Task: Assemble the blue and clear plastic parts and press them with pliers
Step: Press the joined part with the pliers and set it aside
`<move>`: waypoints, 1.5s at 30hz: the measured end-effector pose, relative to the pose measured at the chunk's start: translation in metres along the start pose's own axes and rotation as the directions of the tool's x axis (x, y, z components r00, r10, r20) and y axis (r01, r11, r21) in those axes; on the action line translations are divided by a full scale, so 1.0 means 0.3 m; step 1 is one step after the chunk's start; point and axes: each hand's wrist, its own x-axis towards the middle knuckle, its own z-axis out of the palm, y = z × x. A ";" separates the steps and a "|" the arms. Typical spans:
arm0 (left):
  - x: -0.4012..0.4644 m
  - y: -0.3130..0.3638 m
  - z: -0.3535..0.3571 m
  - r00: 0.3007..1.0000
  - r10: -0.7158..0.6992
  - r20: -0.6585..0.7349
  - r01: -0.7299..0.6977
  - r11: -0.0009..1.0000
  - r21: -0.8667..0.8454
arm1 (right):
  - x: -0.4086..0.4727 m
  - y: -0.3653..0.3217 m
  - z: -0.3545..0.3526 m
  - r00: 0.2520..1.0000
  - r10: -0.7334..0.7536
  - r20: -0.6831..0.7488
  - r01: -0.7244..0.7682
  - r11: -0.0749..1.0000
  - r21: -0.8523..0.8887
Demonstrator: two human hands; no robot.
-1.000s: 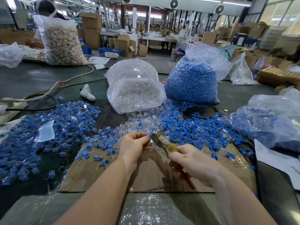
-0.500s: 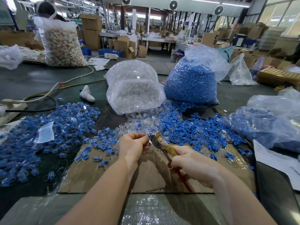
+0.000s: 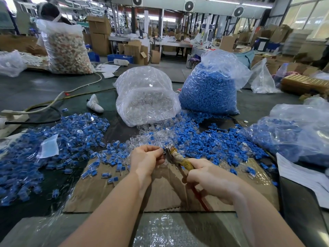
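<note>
My left hand (image 3: 146, 158) pinches a small blue and clear plastic part (image 3: 162, 151) at its fingertips, above a sheet of cardboard (image 3: 165, 193). My right hand (image 3: 210, 179) grips the taped handles of the pliers (image 3: 178, 157), whose metal jaws meet the part at the left fingertips. Most of the part is hidden by my fingers. Loose blue parts (image 3: 210, 143) and clear parts (image 3: 156, 135) lie piled just beyond my hands. A heap of assembled blue-and-clear pieces (image 3: 53, 145) spreads over the table to the left.
A bag of clear parts (image 3: 146, 97) and a bag of blue parts (image 3: 211, 86) stand behind the piles. Another bag of blue pieces (image 3: 293, 136) lies at the right, with white paper (image 3: 302, 177) near it. Cables (image 3: 53, 102) and a far sack (image 3: 65, 49) lie at left.
The pliers' jaws have moved a little up and toward my left fingertips. My left hand has stayed in place with the part.
</note>
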 end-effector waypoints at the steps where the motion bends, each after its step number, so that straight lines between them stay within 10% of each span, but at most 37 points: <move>1: -0.003 0.000 0.001 1.000 -0.004 0.001 0.004 1.000 -0.004 | -0.001 -0.001 0.004 1.000 -0.006 -0.003 0.006 1.000 -0.005; 15: -0.025 -0.019 0.019 0.999 -0.046 -0.027 0.046 0.999 0.004 | -0.006 -0.011 0.015 0.999 -0.012 -0.030 0.001 0.947 -0.321; 36: -0.039 -0.001 0.015 0.999 -0.023 -0.033 0.024 0.999 0.035 | 0.008 0.005 0.031 0.998 -0.056 -0.033 0.043 0.948 -0.315; 41: -0.036 0.000 0.003 1.000 -0.010 -0.028 0.011 1.000 0.026 | -0.015 0.000 0.022 0.997 -0.055 -0.056 0.051 0.997 -0.058; 45: -0.020 0.015 -0.056 0.960 0.264 -0.096 -0.206 0.893 0.400 | 0.021 0.049 0.012 0.967 -0.072 -0.246 0.010 0.969 -0.247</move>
